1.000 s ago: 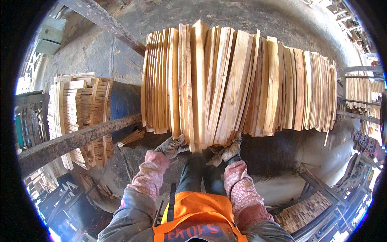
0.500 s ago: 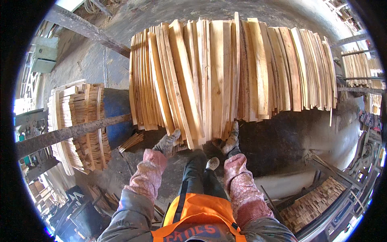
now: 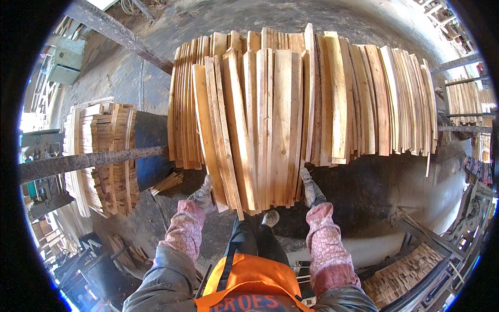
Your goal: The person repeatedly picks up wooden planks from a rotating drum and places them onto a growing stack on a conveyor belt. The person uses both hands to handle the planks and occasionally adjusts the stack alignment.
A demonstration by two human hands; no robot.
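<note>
A wide stack of long wooden boards [image 3: 366, 99] lies ahead of me, the boards running away from me side by side. On top, a group of loose boards [image 3: 280, 130] sticks out toward me past the near ends of the others. My left hand [image 3: 204, 193], in a dusty grey glove, presses against the left side of this group near its close end. On its right side my right hand [image 3: 311, 188], gloved alike, holds the outer board edge. The fingers of both hands are partly hidden against the wood, and the group sits clasped between them.
At left stands a pile of short boards [image 3: 99, 156] next to a blue drum [image 3: 148, 138]. A metal bar [image 3: 93, 165] crosses in front of them. Cut blocks [image 3: 403, 275] fill a rack at lower right. More boards [image 3: 462, 104] stand at the far right.
The middle group of boards has slid toward me, its far ends now short of the boards beneath. Both hands have moved nearer me and farther apart, to the sides of the group.
</note>
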